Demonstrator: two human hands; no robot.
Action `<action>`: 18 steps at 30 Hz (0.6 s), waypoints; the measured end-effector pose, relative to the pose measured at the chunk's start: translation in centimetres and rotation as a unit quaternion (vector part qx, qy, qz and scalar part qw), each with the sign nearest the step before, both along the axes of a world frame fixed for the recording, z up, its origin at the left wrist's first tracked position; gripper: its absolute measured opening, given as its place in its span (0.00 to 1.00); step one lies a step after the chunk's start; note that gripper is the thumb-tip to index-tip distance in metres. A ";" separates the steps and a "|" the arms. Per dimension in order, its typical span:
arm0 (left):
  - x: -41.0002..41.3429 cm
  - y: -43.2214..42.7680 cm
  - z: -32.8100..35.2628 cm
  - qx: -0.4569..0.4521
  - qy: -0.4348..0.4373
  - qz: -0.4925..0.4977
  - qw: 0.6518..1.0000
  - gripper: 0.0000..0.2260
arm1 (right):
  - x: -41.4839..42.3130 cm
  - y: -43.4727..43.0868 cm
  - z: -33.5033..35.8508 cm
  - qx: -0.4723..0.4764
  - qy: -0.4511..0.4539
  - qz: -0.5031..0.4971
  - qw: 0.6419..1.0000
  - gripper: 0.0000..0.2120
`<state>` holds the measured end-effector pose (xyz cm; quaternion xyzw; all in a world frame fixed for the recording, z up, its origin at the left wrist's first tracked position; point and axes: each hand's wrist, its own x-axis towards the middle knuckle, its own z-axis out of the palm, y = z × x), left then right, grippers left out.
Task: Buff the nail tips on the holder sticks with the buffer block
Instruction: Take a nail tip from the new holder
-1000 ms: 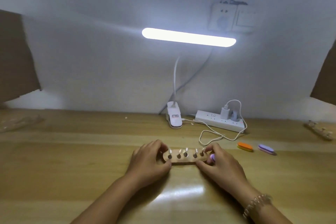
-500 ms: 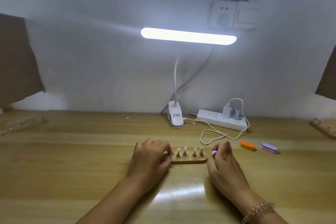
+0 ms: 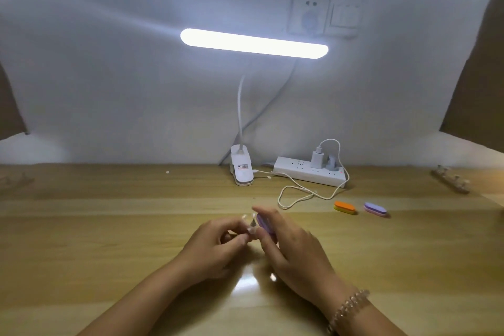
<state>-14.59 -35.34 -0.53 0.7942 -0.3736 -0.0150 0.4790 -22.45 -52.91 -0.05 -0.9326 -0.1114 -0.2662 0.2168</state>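
The left hand (image 3: 215, 245) pinches a holder stick (image 3: 251, 226). The right hand (image 3: 291, 251) grips the purple buffer block (image 3: 266, 225), touching the stick's tip.

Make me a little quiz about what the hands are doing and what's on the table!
1. Which hand holds the buffer? A) left B) right C) neither
2. True or false: the lamp is off.
3. How many spare buffers lie untouched on the table?
Key
1. B: the right hand grips it, while the left hand pinches a stick.
2. False: it glows.
3. Two: the orange spare and the purple spare.
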 end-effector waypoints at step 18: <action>0.3 0.1 -0.1 0.047 -0.071 0.013 0.996 0.04 | 0.3 -0.9 -0.1 0.182 0.130 0.020 0.974 0.18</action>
